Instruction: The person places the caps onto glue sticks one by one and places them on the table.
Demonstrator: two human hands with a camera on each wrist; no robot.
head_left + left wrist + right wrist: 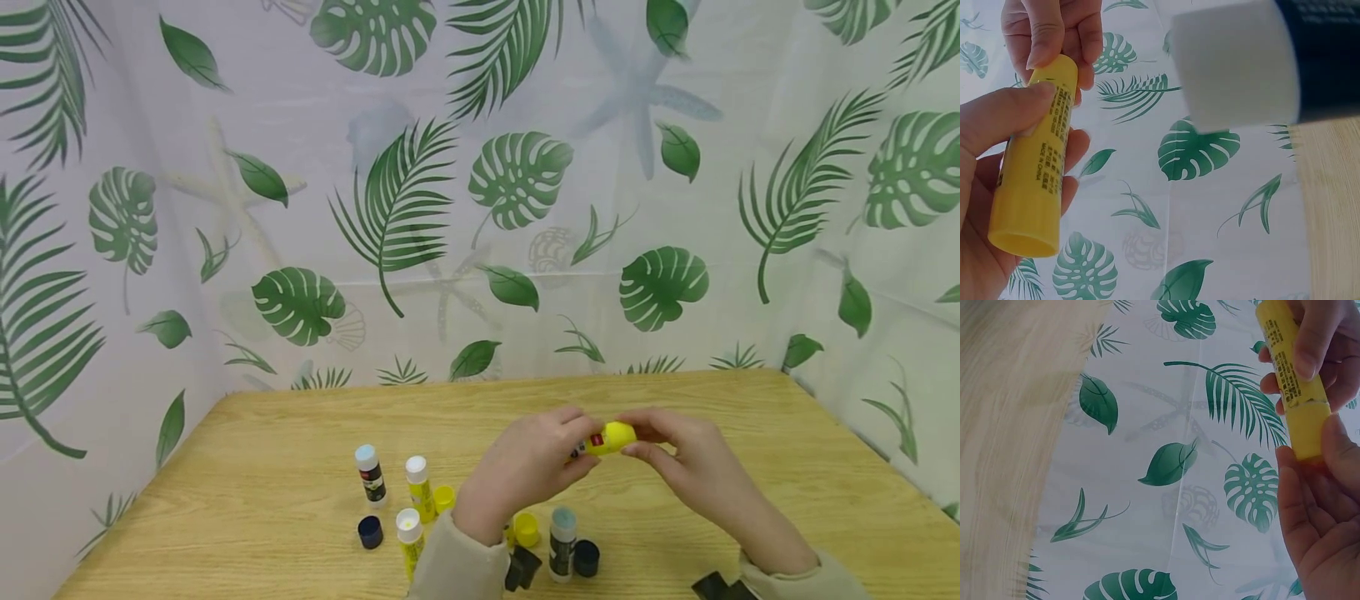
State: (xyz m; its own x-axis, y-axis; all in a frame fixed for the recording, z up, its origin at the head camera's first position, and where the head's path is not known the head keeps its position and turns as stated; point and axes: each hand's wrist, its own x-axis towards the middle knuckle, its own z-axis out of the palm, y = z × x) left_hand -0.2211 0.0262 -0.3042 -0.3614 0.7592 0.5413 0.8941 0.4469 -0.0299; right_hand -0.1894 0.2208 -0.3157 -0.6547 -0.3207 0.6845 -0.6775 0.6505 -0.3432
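Note:
Out over the table, both hands are on one yellow glue stick [617, 437]. My left hand [536, 458] grips its printed barrel, with the thumb along the side, as the left wrist view of the glue stick [1032, 181] shows. At the other end, my right hand [693, 471] pinches the yellow cap [1307, 428] between thumb and fingers. The cap sits on the barrel, a seam showing between them in the right wrist view. The tube is tilted in the air.
Uncapped yellow glue sticks [420, 490] and dark glue sticks [562, 546] stand on the wooden table [285, 467]. Yellow caps [527, 530] and dark caps [371, 532] lie among them. A leaf-patterned sheet [525, 317] hangs behind. A blurred white-and-dark-blue tube [1235, 69] looms close in the left wrist view.

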